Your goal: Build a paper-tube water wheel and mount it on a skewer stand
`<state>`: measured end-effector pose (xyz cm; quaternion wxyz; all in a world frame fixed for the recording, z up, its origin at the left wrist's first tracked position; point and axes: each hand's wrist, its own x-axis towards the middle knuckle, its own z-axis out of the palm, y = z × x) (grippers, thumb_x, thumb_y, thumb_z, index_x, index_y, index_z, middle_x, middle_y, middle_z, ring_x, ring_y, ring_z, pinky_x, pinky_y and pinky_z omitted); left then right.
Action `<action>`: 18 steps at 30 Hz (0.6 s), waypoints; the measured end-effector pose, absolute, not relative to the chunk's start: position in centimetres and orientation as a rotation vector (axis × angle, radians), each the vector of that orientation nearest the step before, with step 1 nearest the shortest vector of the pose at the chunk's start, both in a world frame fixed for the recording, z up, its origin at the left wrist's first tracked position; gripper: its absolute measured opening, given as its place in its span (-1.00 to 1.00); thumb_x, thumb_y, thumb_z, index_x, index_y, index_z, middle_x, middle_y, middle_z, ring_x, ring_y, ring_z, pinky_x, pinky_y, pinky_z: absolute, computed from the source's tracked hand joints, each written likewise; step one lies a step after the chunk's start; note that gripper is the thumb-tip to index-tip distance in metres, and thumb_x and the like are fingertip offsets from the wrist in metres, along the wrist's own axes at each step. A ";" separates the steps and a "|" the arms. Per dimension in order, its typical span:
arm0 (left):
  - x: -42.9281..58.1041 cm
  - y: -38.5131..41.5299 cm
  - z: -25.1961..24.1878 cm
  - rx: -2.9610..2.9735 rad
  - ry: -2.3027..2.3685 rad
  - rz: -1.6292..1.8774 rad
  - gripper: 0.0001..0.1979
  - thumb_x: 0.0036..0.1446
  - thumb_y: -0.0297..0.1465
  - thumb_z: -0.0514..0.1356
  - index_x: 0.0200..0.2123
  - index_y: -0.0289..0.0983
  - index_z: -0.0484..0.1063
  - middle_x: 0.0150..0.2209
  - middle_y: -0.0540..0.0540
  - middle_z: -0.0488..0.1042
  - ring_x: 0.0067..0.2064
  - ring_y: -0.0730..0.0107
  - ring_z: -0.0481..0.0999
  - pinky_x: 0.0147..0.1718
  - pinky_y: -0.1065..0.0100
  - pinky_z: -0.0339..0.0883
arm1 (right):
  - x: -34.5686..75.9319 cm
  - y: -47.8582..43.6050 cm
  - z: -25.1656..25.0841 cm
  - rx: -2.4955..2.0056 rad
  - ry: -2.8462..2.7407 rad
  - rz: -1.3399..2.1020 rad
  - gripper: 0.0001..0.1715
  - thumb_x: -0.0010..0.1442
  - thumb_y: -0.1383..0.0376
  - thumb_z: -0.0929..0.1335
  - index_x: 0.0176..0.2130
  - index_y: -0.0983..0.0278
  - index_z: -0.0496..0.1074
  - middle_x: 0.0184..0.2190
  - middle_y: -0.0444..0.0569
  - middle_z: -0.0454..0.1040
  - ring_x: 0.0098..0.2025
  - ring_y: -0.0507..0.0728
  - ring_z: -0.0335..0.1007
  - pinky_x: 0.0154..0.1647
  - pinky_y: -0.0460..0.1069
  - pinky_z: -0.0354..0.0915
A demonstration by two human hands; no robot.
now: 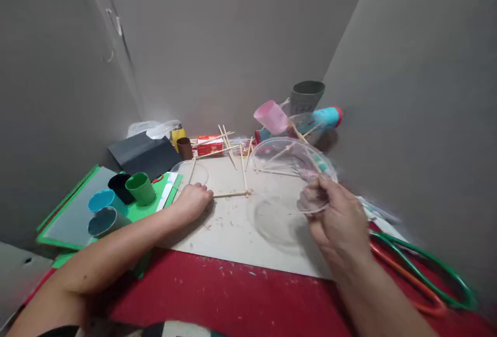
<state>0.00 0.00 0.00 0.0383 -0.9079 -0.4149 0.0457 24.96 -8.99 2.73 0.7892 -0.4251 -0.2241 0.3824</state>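
My right hand (337, 218) pinches the near rim of a clear plastic bowl (285, 169) and holds it tilted up above the pale board (233, 228). A second clear dish (277, 223) lies flat on the board just below it. My left hand (192, 201) rests closed on the board, its fingers at the end of a thin wooden stick (233, 193). More wooden sticks (229, 150) lie crossed farther back. Another clear lid (190, 171) sits just behind my left hand.
Green (140, 188), black, blue and grey cups (104, 220) stand on a green-edged mat at the left. A pink cup (272, 117), grey cup (306, 94) and blue bottle (328, 116) lie at the back right. Green and orange hoops (419, 269) lie at the right. Grey walls close in.
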 end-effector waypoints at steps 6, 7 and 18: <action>-0.2 -0.4 -0.2 -2.814 -1.382 0.042 -0.73 0.19 -0.53 0.01 -0.26 -0.39 0.54 -0.27 -0.35 0.55 -0.15 -0.01 0.50 -0.21 0.13 0.34 | 25.4 -9.1 2.0 -1.153 -0.814 1.143 -0.44 -0.26 -0.07 0.60 -0.61 0.30 0.41 -0.72 -0.19 0.29 -0.69 -0.10 0.08 -0.73 -0.18 0.02; -0.4 -0.6 0.0 -2.825 -1.406 0.003 -0.72 0.20 -0.52 0.02 -0.25 -0.38 0.54 -0.25 -0.35 0.55 -0.15 0.00 0.50 -0.21 0.13 0.34 | 25.4 -9.0 1.8 -1.192 -0.893 1.206 -0.44 -0.24 -0.07 0.60 -0.61 0.31 0.42 -0.72 -0.17 0.30 -0.69 -0.09 0.08 -0.73 -0.17 0.00; -1.1 -2.6 0.7 -3.193 -1.587 -0.389 -0.68 0.25 -0.39 0.01 -0.13 -0.32 0.56 -0.29 -0.13 0.62 -0.33 0.34 0.53 -0.36 0.39 0.28 | 25.6 -7.7 -1.7 -1.378 -1.761 1.394 -0.38 0.17 -0.19 0.31 -0.44 0.31 0.46 -0.64 -0.18 0.26 -0.60 -0.03 0.04 -0.57 -0.08 0.00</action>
